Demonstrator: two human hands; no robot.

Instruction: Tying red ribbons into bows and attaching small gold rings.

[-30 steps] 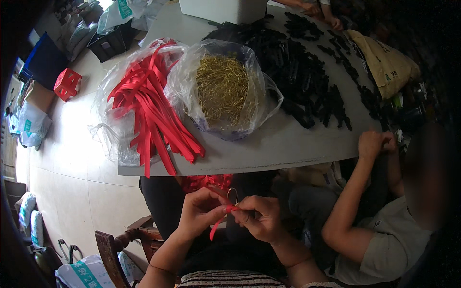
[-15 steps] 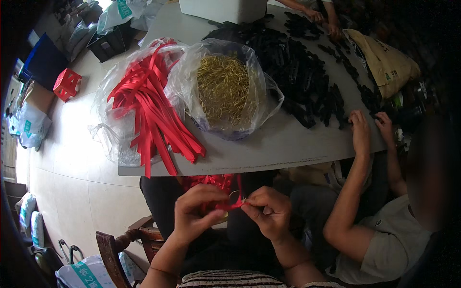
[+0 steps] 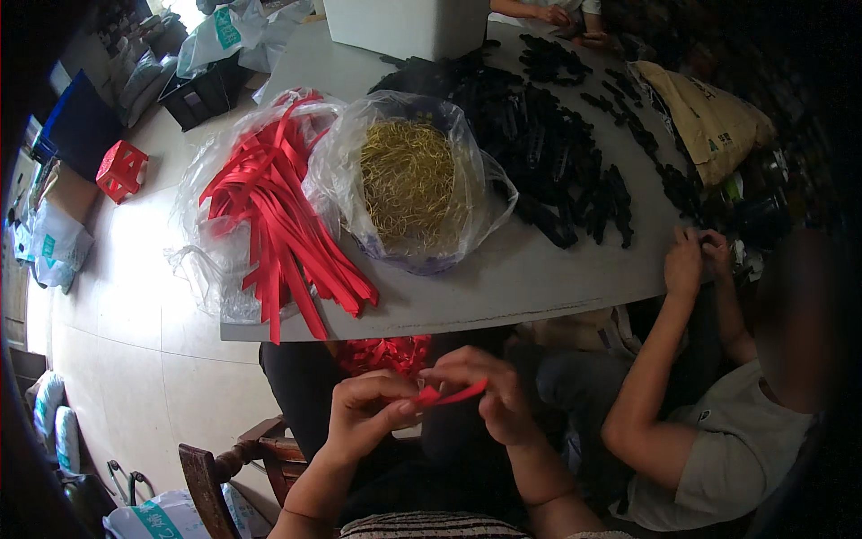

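A short red ribbon (image 3: pixel 456 395) is stretched between my hands, above my lap and just in front of the table edge. My left hand (image 3: pixel 373 415) pinches one end between thumb and fingertips. Over the other end curl the fingers of my right hand (image 3: pixel 492 391), slightly blurred, with the fingertips reaching toward the left hand. The gold wire loop seen earlier is hidden now. Below and beyond my hands lies a heap of red ribbon pieces (image 3: pixel 386 352), partly covered by my fingers.
On the grey table (image 3: pixel 539 283) lie long red ribbons (image 3: pixel 292 234) on clear plastic, a clear bag of gold wire ties (image 3: pixel 409 180), black plastic parts (image 3: pixel 557 144) and a white bin (image 3: pixel 404 27). A co-worker's hands (image 3: pixel 687 260) are at the right edge. A wooden chair (image 3: pixel 211 485) stands lower left.
My right fingers have moved left over the ribbon, which now lies flatter between my hands. The gold loop has gone from sight. The co-worker's hands have come together.
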